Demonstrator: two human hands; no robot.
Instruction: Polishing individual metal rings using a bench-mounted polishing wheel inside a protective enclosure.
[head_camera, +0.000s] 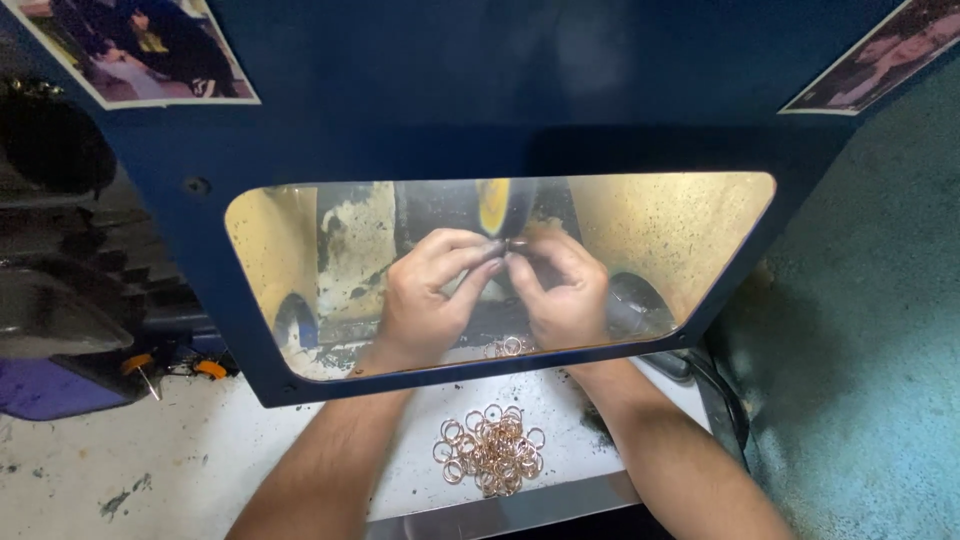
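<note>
left hand (425, 290) & right hand (562, 285) pinch one small ring (516, 243) by its rim behind a blue guard window (700, 220), near the wheel (495, 210); looks light, stiff, slippery, w/ more rings (492, 450) on table (200, 450).

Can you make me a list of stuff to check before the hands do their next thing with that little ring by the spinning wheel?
1. Both hands behind the clear shield: ok.
2. Left hand and right hand pinch one small ring together: ok.
3. Ring touching the wheel: cannot tell, fingers hide it.
4. Wheel spinning: cannot tell.
5. Pile of rings lies on the white tray, outside the shield, between the forearms: ok.
6. Shield see-through: not ok, it is speckled with grime.
</note>
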